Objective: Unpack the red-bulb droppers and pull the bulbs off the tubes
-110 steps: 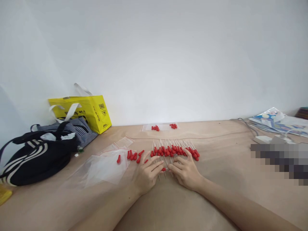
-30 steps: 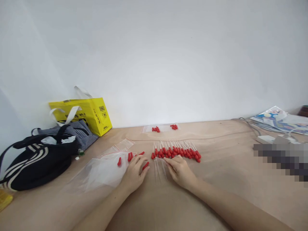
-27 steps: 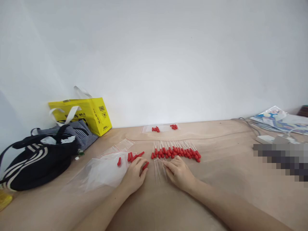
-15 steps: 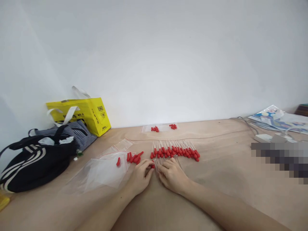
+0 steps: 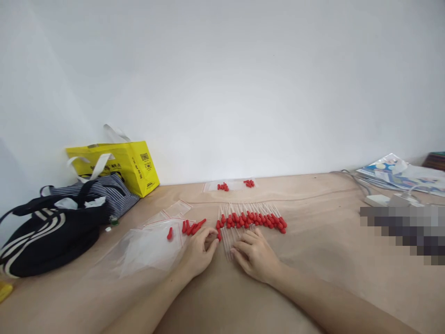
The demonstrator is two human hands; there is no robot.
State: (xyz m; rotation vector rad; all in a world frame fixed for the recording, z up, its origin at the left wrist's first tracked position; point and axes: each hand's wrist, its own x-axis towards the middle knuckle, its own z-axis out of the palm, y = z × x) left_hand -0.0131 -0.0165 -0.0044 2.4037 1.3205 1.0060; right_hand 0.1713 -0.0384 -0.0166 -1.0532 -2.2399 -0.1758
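My left hand [image 5: 200,251] has its thumb and fingers curled round a small red rubber bulb [image 5: 219,235], which pokes out at the fingertips. My right hand [image 5: 256,254] rests palm down over a row of clear glass tubes [image 5: 227,243], its bent fingers slightly apart and touching them. Part of that row is hidden under the hand. Just beyond lies a long row of droppers with red bulbs [image 5: 248,217], their pale stems pointing away from me. Several loose red bulbs [image 5: 191,227] are left of my left hand, by clear zip bags [image 5: 149,248].
More red bulbs [image 5: 223,187] lie on a clear bag near the wall. At the left stand a yellow bag [image 5: 139,162], a striped bag [image 5: 118,197] and a black bag [image 5: 76,236]. White adapters [image 5: 378,200], cables and printed sheets [image 5: 392,169] sit at the right.
My right hand has shifted slightly right, uncovering more of the glass tubes. My left hand has moved a little left and up with the red bulb still at its fingertips.
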